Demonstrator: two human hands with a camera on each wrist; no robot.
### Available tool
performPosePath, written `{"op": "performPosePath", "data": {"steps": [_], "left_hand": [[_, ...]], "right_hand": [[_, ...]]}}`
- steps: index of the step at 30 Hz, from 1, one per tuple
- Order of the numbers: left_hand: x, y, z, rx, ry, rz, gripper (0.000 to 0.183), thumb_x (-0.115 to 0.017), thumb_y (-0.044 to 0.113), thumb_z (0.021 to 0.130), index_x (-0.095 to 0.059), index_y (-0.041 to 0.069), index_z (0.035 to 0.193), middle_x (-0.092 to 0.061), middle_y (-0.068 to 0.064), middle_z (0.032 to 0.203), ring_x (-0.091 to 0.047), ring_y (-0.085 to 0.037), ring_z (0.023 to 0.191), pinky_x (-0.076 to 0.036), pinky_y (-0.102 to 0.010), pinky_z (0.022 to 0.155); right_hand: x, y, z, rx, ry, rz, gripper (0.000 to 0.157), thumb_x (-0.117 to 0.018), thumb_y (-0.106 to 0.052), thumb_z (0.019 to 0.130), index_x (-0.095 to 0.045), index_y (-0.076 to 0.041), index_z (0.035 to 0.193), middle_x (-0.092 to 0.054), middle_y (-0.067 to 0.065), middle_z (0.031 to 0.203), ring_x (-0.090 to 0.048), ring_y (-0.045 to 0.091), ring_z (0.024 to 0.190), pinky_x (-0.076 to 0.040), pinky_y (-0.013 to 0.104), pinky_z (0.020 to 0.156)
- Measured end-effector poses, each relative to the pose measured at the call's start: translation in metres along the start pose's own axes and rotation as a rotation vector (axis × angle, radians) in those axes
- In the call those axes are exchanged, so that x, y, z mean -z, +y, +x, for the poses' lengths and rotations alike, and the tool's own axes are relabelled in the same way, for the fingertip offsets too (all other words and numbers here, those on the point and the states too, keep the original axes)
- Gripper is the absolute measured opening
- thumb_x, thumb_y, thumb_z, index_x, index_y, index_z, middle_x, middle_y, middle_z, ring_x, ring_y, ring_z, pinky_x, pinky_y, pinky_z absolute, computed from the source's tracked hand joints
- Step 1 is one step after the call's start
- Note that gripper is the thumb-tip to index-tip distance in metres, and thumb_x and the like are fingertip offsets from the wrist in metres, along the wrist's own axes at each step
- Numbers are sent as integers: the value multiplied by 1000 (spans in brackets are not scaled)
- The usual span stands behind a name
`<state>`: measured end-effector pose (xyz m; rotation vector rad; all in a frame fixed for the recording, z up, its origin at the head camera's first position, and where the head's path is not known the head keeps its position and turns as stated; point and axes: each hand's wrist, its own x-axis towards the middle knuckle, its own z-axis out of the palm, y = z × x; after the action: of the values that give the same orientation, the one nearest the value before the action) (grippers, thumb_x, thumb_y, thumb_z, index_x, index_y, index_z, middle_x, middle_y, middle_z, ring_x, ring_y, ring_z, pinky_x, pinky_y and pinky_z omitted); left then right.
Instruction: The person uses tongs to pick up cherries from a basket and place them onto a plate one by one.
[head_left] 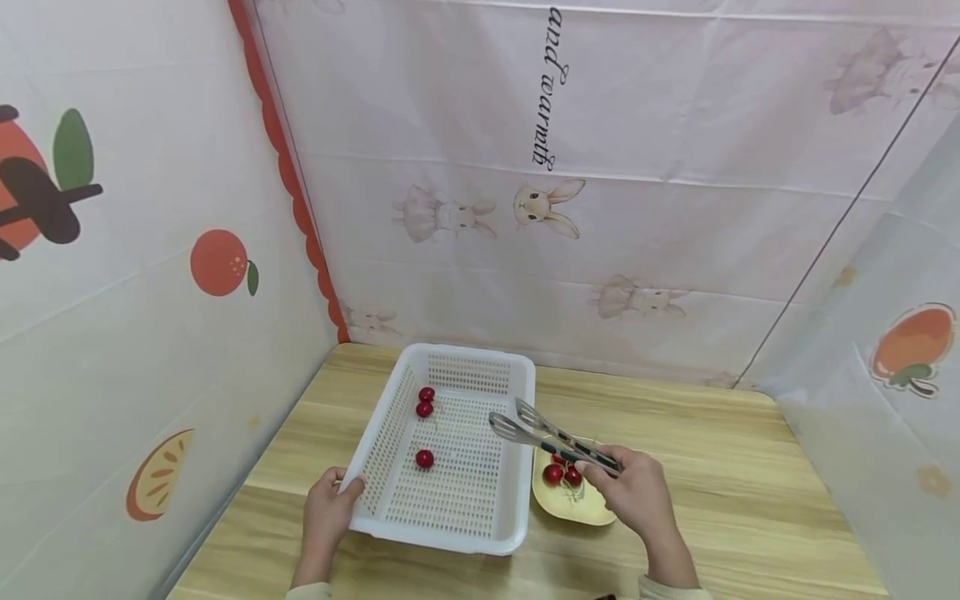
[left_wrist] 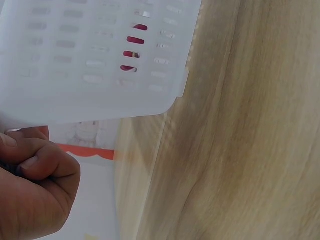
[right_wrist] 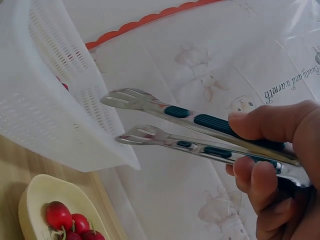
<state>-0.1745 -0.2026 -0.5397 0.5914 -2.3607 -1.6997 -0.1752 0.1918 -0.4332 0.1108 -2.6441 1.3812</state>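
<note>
My left hand [head_left: 332, 506] grips the left rim of a white perforated plastic basket [head_left: 438, 540], thumb over the edge and fingers curled beneath it. Inside the basket lie three red cherries [head_left: 424, 459], two close together near the left wall. My right hand [head_left: 636, 492] holds metal tongs [right_wrist: 200, 122] with dark green grip inserts, thumb on one arm and fingers around the other. The tongs' slotted tips are apart with nothing between them, over the basket's right rim. Below the tongs, a pale yellow dish [head_left: 555, 503] holds several more cherries [right_wrist: 59, 215] with thin stems.
Everything stands on a light wood-grain table [head_left: 720, 500]. Printed cloth walls [head_left: 675, 225] close it off at the back and both sides. A small dark object [head_left: 604, 597] shows at the bottom edge of the head view.
</note>
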Motion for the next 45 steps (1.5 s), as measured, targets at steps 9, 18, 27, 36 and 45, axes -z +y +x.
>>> {"op": "performPosePath", "data": {"steps": [9, 18, 27, 36, 45], "left_hand": [[1, 1, 1, 9, -4, 0, 22, -56, 14, 89, -54, -2, 103, -66, -21, 94, -66, -29, 72, -52, -31, 53], [0, 0, 0, 10, -10, -19, 23, -56, 14, 88, -53, -3, 103, -67, -21, 92, -66, -31, 72, -52, -31, 52], [1, -3, -2, 8, -8, -23, 23, -57, 13, 88, -53, -4, 103, -67, -21, 91, -66, -31, 73, -52, -31, 53], [2, -1, -2, 13, 2, -20, 21, -56, 13, 88, -53, -3, 102, -66, -22, 92, -67, -31, 72, -53, -31, 53], [1, 1, 0, 0, -5, -31, 21, -56, 12, 88, -53, -4, 101, -67, -22, 92, -67, -32, 74, -53, -31, 54]], "right_hand": [[-11, -6, 19, 15, -130, 58, 18, -74, -15, 77, -70, -2, 89, -56, 1, 54, -45, 12, 38, -39, 23, 35], [-26, -8, 30, 207, -265, -39, 11, -75, -15, 76, -70, -7, 82, -59, -7, 58, -47, 6, 45, -40, 23, 40], [-35, -22, 43, 271, -339, -139, 9, -74, -16, 77, -69, -9, 81, -53, -11, 52, -44, 5, 42, -39, 25, 40], [-52, -35, 56, 374, -361, -247, 8, -74, -16, 75, -67, -13, 75, -49, -11, 54, -39, 3, 42, -35, 24, 44], [-72, -41, 67, 423, -411, -326, 11, -74, -21, 75, -66, -15, 71, -49, -12, 55, -39, 5, 47, -32, 22, 44]]}}
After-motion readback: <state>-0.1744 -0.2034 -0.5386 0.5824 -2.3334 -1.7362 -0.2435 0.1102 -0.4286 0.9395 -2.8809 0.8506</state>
